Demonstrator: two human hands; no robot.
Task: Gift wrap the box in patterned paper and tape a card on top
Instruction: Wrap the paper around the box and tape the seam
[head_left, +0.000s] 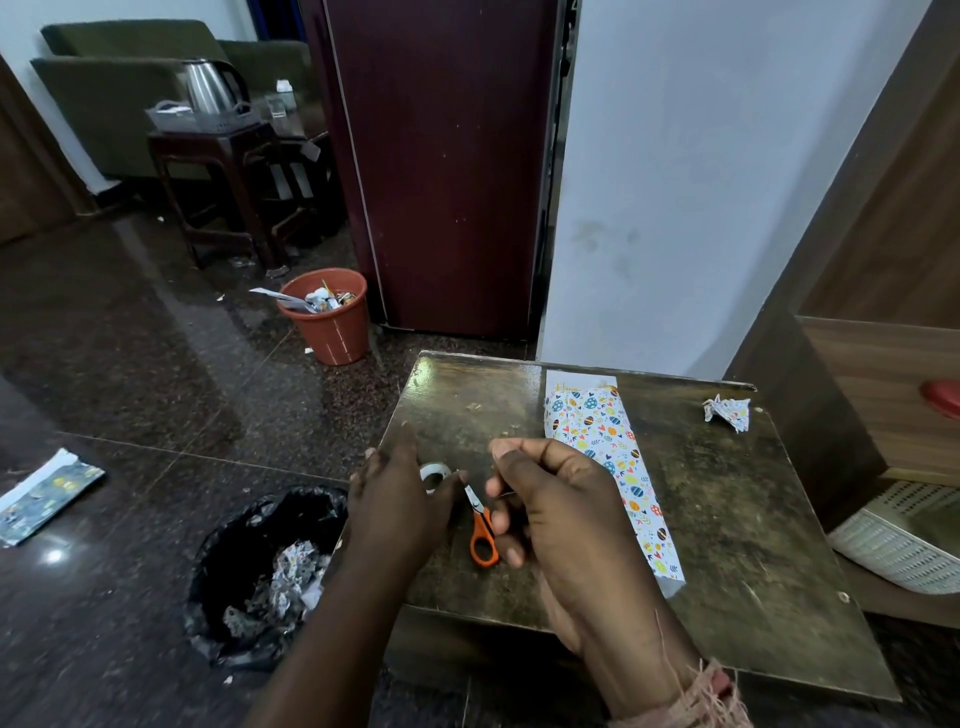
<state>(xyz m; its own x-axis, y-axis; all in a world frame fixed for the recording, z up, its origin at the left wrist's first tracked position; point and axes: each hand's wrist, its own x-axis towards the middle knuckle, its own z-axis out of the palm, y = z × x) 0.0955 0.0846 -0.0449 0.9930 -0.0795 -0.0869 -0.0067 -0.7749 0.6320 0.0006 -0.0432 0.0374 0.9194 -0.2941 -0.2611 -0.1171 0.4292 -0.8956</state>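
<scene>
Both hands worked near the table's (727, 519) front edge; the left hand (397, 504) curled on the tape (434, 474), the right hand (561, 509) pinched something unclear over the scissors (482, 535). Wrapped, the box (613, 467) lay toward the back edge; probably light, stiff, slippery; best held by its long sides.

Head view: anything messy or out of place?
Yes. A crumpled paper scrap lies loose at the table's far right corner, a strip of wrapping paper lies on the floor at left, and small scraps litter the floor near the orange bin.
</scene>
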